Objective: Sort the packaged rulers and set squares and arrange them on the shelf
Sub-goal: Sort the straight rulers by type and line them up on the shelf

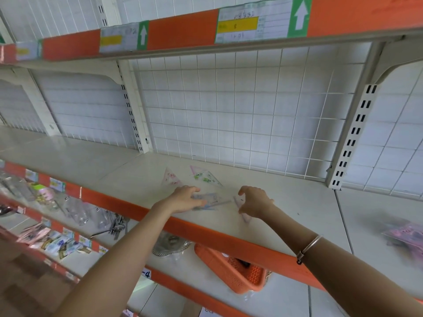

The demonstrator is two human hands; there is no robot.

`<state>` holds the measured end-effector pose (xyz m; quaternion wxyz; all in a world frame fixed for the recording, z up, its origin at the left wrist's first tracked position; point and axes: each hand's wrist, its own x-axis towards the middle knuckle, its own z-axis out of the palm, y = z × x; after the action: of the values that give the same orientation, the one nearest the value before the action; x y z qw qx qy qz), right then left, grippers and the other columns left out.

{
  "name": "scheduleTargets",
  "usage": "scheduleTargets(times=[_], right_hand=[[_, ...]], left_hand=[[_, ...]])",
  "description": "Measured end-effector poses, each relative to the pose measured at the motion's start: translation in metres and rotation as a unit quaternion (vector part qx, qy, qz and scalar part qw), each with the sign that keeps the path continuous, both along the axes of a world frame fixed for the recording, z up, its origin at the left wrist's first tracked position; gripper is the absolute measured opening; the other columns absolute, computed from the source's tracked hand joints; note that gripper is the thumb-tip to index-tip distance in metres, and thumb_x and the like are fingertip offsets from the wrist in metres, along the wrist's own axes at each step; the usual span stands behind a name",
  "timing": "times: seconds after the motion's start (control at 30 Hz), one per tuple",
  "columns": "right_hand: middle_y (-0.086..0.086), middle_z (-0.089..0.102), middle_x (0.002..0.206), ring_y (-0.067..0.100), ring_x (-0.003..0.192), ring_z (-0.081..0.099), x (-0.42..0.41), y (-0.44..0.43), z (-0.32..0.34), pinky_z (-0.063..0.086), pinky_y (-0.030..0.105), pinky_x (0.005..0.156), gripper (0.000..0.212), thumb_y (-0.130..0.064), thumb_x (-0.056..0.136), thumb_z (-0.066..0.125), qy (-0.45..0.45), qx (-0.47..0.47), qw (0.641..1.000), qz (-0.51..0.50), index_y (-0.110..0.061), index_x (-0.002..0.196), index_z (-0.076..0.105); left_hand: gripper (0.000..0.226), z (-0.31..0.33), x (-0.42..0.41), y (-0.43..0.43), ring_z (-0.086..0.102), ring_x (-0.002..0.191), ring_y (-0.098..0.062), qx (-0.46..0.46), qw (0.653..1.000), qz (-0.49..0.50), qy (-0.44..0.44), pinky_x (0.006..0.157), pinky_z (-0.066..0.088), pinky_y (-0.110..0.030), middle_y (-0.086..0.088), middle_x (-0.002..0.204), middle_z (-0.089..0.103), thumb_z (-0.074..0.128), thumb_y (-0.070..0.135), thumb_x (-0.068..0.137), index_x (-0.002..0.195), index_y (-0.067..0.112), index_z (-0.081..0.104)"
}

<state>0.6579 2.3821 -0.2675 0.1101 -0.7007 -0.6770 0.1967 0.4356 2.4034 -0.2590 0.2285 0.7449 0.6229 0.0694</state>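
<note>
On the cream shelf point(286, 216) lie clear packaged set squares: a pink one point(171, 177) and a green one point(207, 177) further back. My left hand point(186, 199) rests flat on a bluish packaged ruler set point(212, 201) near the shelf's front. My right hand point(253, 201) has its fingers curled on a pinkish packaged piece point(244, 216) just to the right; the hand hides most of it. A blurred pile of pink packages point(405, 234) lies at the far right of the shelf.
A white wire grid back panel point(240, 115) stands behind the shelf, and an upper shelf with orange edge and price labels point(238, 26) hangs overhead. Below are an orange basket point(238, 275), a metal dish point(169, 245), clear containers and cutlery point(116, 225).
</note>
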Motion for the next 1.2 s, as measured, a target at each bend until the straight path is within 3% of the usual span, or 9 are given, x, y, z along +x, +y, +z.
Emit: scheduleTargets(times=[0.37,0.47,0.67,0.8,0.9,1.0,1.07,1.13,1.2], right_hand=[[0.005,0.059,0.113,0.026,0.108,0.054,-0.013,0.026,0.001,0.047,0.043,0.094,0.046,0.002,0.070,0.056,0.056,0.014,0.997,-0.050,-0.022,0.108,0.062],[0.006,0.062,0.109,0.024,0.102,0.057,-0.016,0.033,-0.002,0.050,0.038,0.091,0.046,0.002,0.067,0.061,0.058,0.019,0.996,-0.072,-0.024,0.105,0.063],[0.005,0.061,0.116,0.024,0.111,0.054,-0.015,0.040,0.004,0.045,0.025,0.080,0.048,-0.010,0.068,0.078,0.004,0.006,0.993,-0.120,-0.010,0.114,0.062],[0.006,0.059,0.091,0.031,0.105,0.055,-0.017,0.042,0.003,0.046,0.028,0.070,0.032,-0.016,0.062,0.082,-0.003,-0.008,0.982,-0.190,-0.013,0.081,0.056],[0.006,0.053,0.085,0.033,0.106,0.055,-0.020,0.043,0.003,0.047,0.030,0.073,0.039,-0.015,0.063,0.082,0.001,-0.015,0.976,-0.218,-0.015,0.066,0.044],[0.008,0.053,0.089,0.033,0.109,0.053,-0.024,0.043,0.004,0.047,0.032,0.077,0.033,-0.011,0.066,0.079,0.006,-0.022,0.972,-0.235,-0.014,0.068,0.046],[0.010,0.058,0.100,0.033,0.112,0.051,-0.023,0.045,0.001,0.045,0.032,0.080,0.026,-0.007,0.067,0.075,0.004,-0.019,0.971,-0.239,-0.011,0.086,0.057],[0.010,0.059,0.110,0.033,0.114,0.049,-0.022,0.046,-0.001,0.044,0.033,0.082,0.038,-0.006,0.067,0.073,-0.001,-0.011,0.972,-0.235,-0.012,0.102,0.059],[0.009,0.059,0.112,0.033,0.115,0.048,-0.021,0.045,0.000,0.047,0.035,0.088,0.046,-0.008,0.065,0.077,-0.007,-0.010,0.974,-0.228,-0.013,0.106,0.058]], left_hand=[[0.084,0.006,-0.013,0.036,0.049,0.121,-0.021,-0.064,0.997,-0.025,0.040,0.097,0.041,-0.029,-0.004,0.136,0.049,0.087,0.038,0.064,0.134,0.020,0.046],[0.084,0.008,-0.008,0.048,0.050,0.118,-0.021,-0.076,0.994,-0.049,0.055,0.093,0.043,-0.029,-0.004,0.133,0.050,0.090,0.034,0.060,0.130,0.018,0.048],[0.066,0.010,0.003,0.067,0.060,0.105,-0.019,-0.112,0.986,-0.098,0.067,0.088,0.045,-0.025,-0.005,0.122,0.063,0.089,0.029,0.063,0.121,0.011,0.061],[0.060,0.014,0.009,0.074,0.060,0.105,-0.019,-0.119,0.981,-0.121,0.090,0.085,0.044,-0.023,-0.004,0.120,0.064,0.086,0.029,0.067,0.120,0.010,0.064],[0.055,0.015,0.011,0.076,0.061,0.107,-0.021,-0.125,0.977,-0.137,0.108,0.078,0.043,-0.023,-0.004,0.115,0.066,0.085,0.030,0.069,0.117,0.011,0.065],[0.045,0.016,0.012,0.080,0.058,0.088,-0.019,-0.131,0.972,-0.152,0.122,0.073,0.040,-0.022,-0.002,0.098,0.063,0.085,0.032,0.068,0.105,0.014,0.067],[0.046,0.017,0.013,0.081,0.056,0.086,-0.019,-0.131,0.973,-0.151,0.118,0.074,0.043,-0.025,-0.002,0.095,0.061,0.086,0.031,0.066,0.103,0.014,0.066],[0.050,0.018,0.013,0.080,0.056,0.086,-0.018,-0.132,0.974,-0.148,0.112,0.075,0.043,-0.025,-0.002,0.094,0.061,0.087,0.030,0.065,0.106,0.012,0.065],[0.051,0.018,0.013,0.080,0.056,0.085,-0.017,-0.131,0.975,-0.147,0.103,0.073,0.042,-0.023,-0.001,0.092,0.061,0.087,0.029,0.065,0.107,0.010,0.066]])
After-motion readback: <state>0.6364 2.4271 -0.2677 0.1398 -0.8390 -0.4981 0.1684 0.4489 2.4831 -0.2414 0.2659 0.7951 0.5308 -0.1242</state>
